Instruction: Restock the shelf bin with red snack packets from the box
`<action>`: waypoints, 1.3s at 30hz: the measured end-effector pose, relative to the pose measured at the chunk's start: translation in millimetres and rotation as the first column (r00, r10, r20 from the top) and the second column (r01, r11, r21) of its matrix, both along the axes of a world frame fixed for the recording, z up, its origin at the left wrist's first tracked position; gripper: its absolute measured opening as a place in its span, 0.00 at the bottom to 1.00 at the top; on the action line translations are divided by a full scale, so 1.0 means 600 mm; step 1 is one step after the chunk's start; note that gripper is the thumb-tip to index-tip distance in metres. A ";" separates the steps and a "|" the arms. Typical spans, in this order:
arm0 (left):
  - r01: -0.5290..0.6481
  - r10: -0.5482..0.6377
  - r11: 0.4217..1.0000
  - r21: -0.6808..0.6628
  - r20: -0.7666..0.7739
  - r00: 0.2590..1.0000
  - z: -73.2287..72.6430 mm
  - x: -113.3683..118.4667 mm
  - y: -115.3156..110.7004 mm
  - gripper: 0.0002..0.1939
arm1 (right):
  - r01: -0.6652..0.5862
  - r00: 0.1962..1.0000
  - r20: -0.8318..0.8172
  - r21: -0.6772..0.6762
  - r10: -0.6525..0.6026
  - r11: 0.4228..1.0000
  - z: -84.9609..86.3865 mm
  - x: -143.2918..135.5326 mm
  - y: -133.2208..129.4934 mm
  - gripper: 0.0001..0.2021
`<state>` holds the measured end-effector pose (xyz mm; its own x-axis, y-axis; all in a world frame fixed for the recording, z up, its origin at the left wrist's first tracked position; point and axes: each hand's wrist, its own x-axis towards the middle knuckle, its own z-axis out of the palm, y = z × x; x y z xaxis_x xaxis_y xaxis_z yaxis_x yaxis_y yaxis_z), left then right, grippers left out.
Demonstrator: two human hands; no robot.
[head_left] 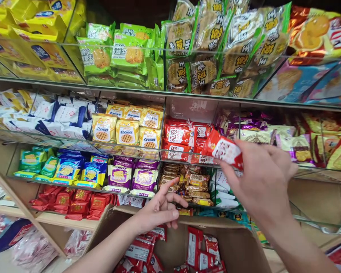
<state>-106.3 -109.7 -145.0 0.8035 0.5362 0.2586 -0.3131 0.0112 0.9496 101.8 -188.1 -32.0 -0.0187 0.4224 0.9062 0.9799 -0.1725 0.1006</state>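
One packet is gripped between the thumb and fingers of the right hand. It is held at the right front of the red stack, its long axis sloped down toward the hand and its free end directed at the stack. The left hand is positioned below the stack, farther off, fingers loosely spread, nothing held. Below the stack, loose red packets are contained in a box. Cookies are shelved immediately left of the stack.
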 end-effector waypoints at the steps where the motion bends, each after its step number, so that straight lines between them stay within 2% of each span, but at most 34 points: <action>1: 0.005 -0.005 1.000 0.006 -0.009 1.000 0.000 0.000 0.000 0.37 | 0.059 0.998 0.024 -0.060 -0.058 0.996 0.028 0.003 0.012 0.20; 4: 0.007 -0.007 1.000 0.005 -0.020 1.000 -0.001 -0.001 0.000 0.36 | 0.173 0.982 0.115 -0.241 -0.149 0.955 0.092 0.001 0.063 0.15; 7: 0.003 -0.003 1.000 0.007 -0.022 1.000 -0.002 -0.001 0.000 0.36 | 0.232 0.969 0.163 -0.350 -0.186 0.908 0.122 -0.008 0.116 0.11; 12: -0.007 0.007 1.000 0.002 -0.025 1.000 -0.003 -0.001 -0.003 0.35 | 0.265 0.964 0.129 -0.547 -0.233 0.794 0.124 -0.012 0.176 0.13; 15: -0.007 0.008 1.000 0.004 -0.014 1.000 0.000 -0.001 -0.005 0.35 | 0.230 0.972 0.128 -0.655 -0.195 0.719 0.123 0.001 0.204 0.15; 19: -0.017 0.017 1.000 -0.009 -0.006 1.000 0.002 -0.001 -0.008 0.34 | 0.186 0.982 0.134 -0.781 -0.130 0.596 0.135 0.025 0.234 0.26; 21: -0.009 0.009 1.000 -0.013 -0.004 1.000 0.002 -0.001 -0.008 0.34 | 0.176 0.984 0.135 -0.810 -0.114 0.559 0.142 0.031 0.241 0.25; 24: 0.007 -0.007 1.000 -0.007 0.011 1.000 0.000 -0.001 -0.008 0.34 | 0.190 0.981 0.141 -0.802 -0.129 0.566 0.141 0.030 0.244 0.21; 27: 0.012 -0.012 1.000 0.002 0.014 1.000 0.001 0.000 -0.008 0.33 | 0.217 0.976 0.155 -0.742 -0.152 0.634 0.129 0.025 0.247 0.19; 29: 0.009 -0.009 1.000 0.003 0.012 1.000 0.002 0.000 -0.008 0.33 | 0.218 0.976 0.159 -0.723 -0.149 0.656 0.125 0.025 0.250 0.20; 35: -0.003 0.003 1.000 -0.001 -0.002 1.000 0.003 -0.001 -0.009 0.33 | 0.197 0.980 0.137 -0.804 -0.147 0.561 0.149 0.034 0.249 0.23; 39: -0.006 0.006 1.000 0.000 0.001 1.000 -0.001 -0.002 -0.008 0.32 | 0.191 0.981 0.134 -0.792 -0.140 0.580 0.150 0.030 0.246 0.17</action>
